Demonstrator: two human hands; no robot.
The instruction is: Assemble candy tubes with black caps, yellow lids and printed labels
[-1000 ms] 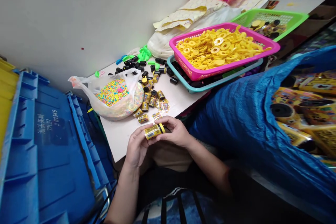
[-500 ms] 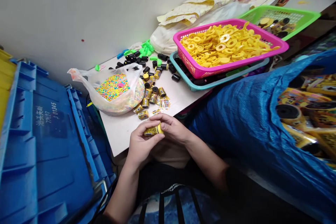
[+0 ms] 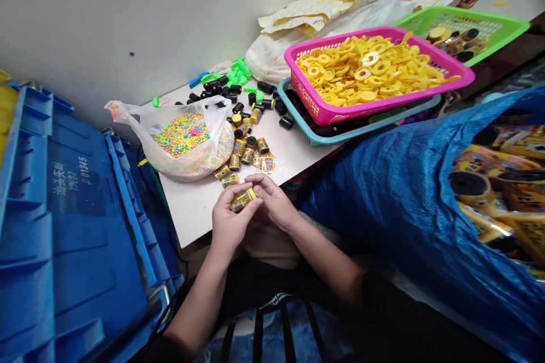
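Just over the table's front edge, my left hand (image 3: 227, 216) is closed around a small yellow printed canister (image 3: 242, 201), thumb in front and fingers behind. The canister lies on its side, its capped end tilted up to the right. My right hand (image 3: 276, 204) is closed at that capped end, thumb and fingertips against it. Right beyond my hands lie several similar canisters (image 3: 247, 155) with printed wraps, and a few flat printed labels (image 3: 267, 165). To their left sits a white plastic bag (image 3: 179, 167) of small coloured beads (image 3: 181, 135).
A pink basket (image 3: 313, 103) of yellow plastic rings (image 3: 366, 71) sits on a teal tray (image 3: 315, 139). Black cylinders (image 3: 286, 122) and green pieces (image 3: 238, 72) lie farther back. Blue crates (image 3: 80, 238) stand left; a big blue sack (image 3: 383, 181) stands right.
Both hands have shifted slightly upward in the picture with the canister. Its capped end has tipped up a little more. The whole view has also shifted slightly.
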